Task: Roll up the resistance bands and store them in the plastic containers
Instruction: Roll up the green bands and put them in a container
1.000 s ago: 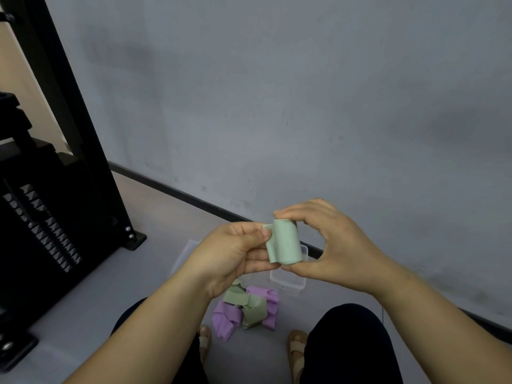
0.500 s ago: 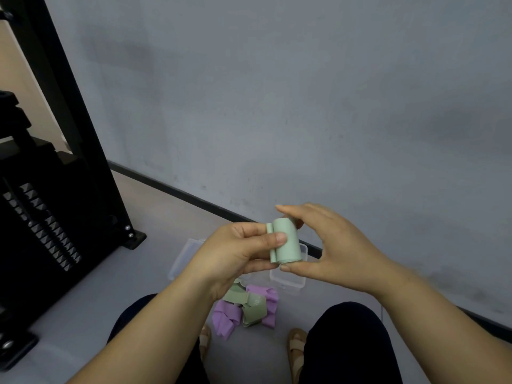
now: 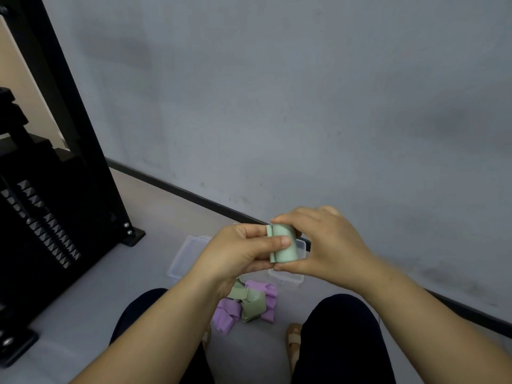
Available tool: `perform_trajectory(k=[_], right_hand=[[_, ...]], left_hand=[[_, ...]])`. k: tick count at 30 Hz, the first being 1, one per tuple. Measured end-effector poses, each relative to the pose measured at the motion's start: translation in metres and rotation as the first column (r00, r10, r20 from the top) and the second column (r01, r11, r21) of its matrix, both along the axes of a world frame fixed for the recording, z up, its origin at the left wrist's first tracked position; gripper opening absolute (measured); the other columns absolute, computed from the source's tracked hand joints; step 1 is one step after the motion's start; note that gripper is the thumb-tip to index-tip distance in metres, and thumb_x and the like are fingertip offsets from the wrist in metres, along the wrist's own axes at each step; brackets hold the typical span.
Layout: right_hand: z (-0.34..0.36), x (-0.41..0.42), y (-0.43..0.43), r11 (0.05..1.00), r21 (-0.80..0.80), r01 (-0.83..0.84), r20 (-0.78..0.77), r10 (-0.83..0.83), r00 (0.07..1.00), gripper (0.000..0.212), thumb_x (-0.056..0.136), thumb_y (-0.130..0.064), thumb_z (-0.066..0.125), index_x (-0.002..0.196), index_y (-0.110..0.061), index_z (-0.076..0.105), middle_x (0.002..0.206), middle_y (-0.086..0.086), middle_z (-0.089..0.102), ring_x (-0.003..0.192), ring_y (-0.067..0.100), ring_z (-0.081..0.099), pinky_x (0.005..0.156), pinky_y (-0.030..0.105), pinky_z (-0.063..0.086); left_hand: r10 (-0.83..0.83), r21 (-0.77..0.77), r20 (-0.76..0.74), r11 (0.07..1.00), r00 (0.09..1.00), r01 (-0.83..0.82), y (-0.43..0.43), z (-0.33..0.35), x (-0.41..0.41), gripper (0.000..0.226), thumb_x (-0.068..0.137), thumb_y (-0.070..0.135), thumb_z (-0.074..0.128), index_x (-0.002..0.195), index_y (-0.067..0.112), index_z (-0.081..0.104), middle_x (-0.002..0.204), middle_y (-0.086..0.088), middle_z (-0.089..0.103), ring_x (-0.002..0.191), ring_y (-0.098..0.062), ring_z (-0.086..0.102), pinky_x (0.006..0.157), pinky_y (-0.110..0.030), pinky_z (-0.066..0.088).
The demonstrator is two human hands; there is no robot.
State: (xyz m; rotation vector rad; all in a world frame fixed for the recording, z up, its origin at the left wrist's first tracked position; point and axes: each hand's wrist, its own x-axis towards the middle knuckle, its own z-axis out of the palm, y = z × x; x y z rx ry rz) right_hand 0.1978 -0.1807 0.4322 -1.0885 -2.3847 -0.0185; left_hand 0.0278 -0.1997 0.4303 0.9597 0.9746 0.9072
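- Two hands hold one green roll (image 3: 283,246) in the air at chest height, above the knees and well off the floor (image 3: 83,309).
- Left hand (image 3: 235,254): since a second ago its thumb (image 3: 277,241) has slid across the front of the roll. It now presses down the loose tail, which earlier stuck out at the left edge. The fingers are curled behind.
- Right hand (image 3: 329,245): curled as before, forefinger on the roll's top end and thumb under the bottom end.
- Meaning: this band looks fully wound, with only a narrow flap left at the left edge. Storing it is likely next.
- Containers (image 3: 181,261): two clear ones lie on the floor beneath the hands, one to the left and one under the roll. Their contents cannot be made out.
- Bands (image 3: 249,304): a loose heap of purple and green ones lies between the feet, still to be rolled.
- Room: pale grey floor, grey wall (image 3: 304,106) with dark skirting (image 3: 177,188), and a black rack (image 3: 55,203) at the left.
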Motion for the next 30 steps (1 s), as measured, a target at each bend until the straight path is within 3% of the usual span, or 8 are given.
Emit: perform_trajectory(k=[6, 9, 11, 15, 21, 24, 27, 30], right_hand=[[-0.015, -0.011, -0.004, 0.996, 0.041, 0.082, 0.064, -0.085, 0.994, 0.054, 0.065, -0.063, 0.056, 0.109, -0.031, 0.056, 0.096, -0.014, 0.064, 0.086, 0.011, 0.062, 0.075, 0.026, 0.037], [-0.024, -0.016, -0.004, 0.99, -0.097, 0.103, 0.086, -0.094, 0.992, 0.062, 0.068, -0.049, 0.07, 0.123, -0.026, 0.053, 0.116, -0.008, 0.057, 0.105, 0.016, 0.056, 0.083, 0.03, 0.041], [-0.03, -0.017, -0.001, 0.976, -0.185, 0.115, 0.086, -0.1, 0.991, 0.068, 0.07, -0.039, 0.073, 0.131, -0.025, 0.047, 0.127, -0.008, 0.05, 0.115, 0.012, 0.048, 0.089, 0.026, 0.037], [-0.05, -0.015, 0.012, 0.988, -0.112, 0.103, -0.054, -0.11, 0.992, 0.048, 0.068, -0.041, 0.063, 0.113, -0.025, 0.059, 0.105, -0.008, 0.061, 0.094, 0.011, 0.059, 0.073, 0.027, 0.048], [-0.095, -0.008, 0.044, 0.98, -0.071, 0.187, -0.108, -0.194, 0.975, 0.044, 0.059, -0.035, 0.069, 0.101, -0.024, 0.061, 0.088, -0.006, 0.061, 0.079, 0.014, 0.06, 0.07, 0.028, 0.045], [-0.118, -0.005, 0.061, 0.957, -0.177, 0.228, -0.101, -0.248, 0.963, 0.046, 0.055, -0.033, 0.07, 0.1, -0.025, 0.061, 0.087, -0.005, 0.06, 0.074, 0.017, 0.061, 0.068, 0.026, 0.041], [-0.136, -0.002, 0.085, 0.913, -0.349, 0.213, -0.095, -0.26, 0.961, 0.046, 0.06, -0.031, 0.076, 0.103, -0.022, 0.061, 0.095, -0.004, 0.056, 0.08, 0.016, 0.059, 0.065, 0.023, 0.039], [-0.148, 0.0, 0.115, 0.757, -0.651, 0.061, -0.174, -0.228, 0.958, 0.057, 0.064, -0.03, 0.082, 0.113, -0.024, 0.054, 0.111, -0.008, 0.047, 0.092, 0.005, 0.051, 0.075, 0.02, 0.046]], left_hand=[[0.019, 0.009, -0.084, 1.0, 0.996, -0.018, 0.002, -0.011, -0.002, 0.015, 0.082, 0.004, 0.067, 0.097, 0.002, 0.069, 0.095, -0.016, 0.073, 0.089, -0.025, 0.071, 0.076, -0.028, 0.059], [0.014, 0.004, -0.127, 1.0, 0.992, -0.014, 0.008, -0.019, -0.005, 0.018, 0.083, 0.004, 0.066, 0.101, 0.002, 0.069, 0.097, -0.016, 0.072, 0.091, -0.024, 0.07, 0.077, -0.027, 0.058], [0.009, 0.001, -0.16, 1.0, 0.987, -0.009, 0.013, -0.025, -0.006, 0.019, 0.083, 0.005, 0.066, 0.102, 0.005, 0.069, 0.098, -0.014, 0.072, 0.093, -0.024, 0.07, 0.083, -0.03, 0.056], [0.003, -0.022, -0.163, 1.0, 0.987, -0.006, 0.026, -0.039, -0.003, 0.02, 0.085, 0.004, 0.064, 0.105, 0.006, 0.067, 0.099, -0.015, 0.072, 0.093, -0.024, 0.069, 0.085, -0.029, 0.056], [0.059, -0.092, -0.151, 0.993, 0.987, -0.073, 0.055, -0.072, 0.012, 0.017, 0.078, 0.005, 0.072, 0.093, 0.008, 0.065, 0.081, -0.01, 0.074, 0.07, -0.019, 0.069, 0.064, -0.026, 0.056], [0.096, -0.135, -0.154, 0.984, 0.983, -0.117, 0.075, -0.092, 0.021, 0.017, 0.077, 0.001, 0.072, 0.093, 0.003, 0.067, 0.075, -0.01, 0.073, 0.062, -0.016, 0.069, 0.055, -0.023, 0.055], [0.133, -0.18, -0.179, 0.97, 0.975, -0.165, 0.099, -0.114, 0.027, 0.019, 0.077, 0.001, 0.071, 0.097, 0.001, 0.069, 0.086, -0.014, 0.072, 0.068, -0.018, 0.069, 0.056, -0.023, 0.056], [0.119, -0.194, -0.229, 0.967, 0.966, -0.165, 0.126, -0.136, 0.025, 0.019, 0.079, 0.005, 0.07, 0.098, 0.007, 0.072, 0.088, -0.01, 0.074, 0.074, -0.015, 0.07, 0.06, -0.021, 0.056]])
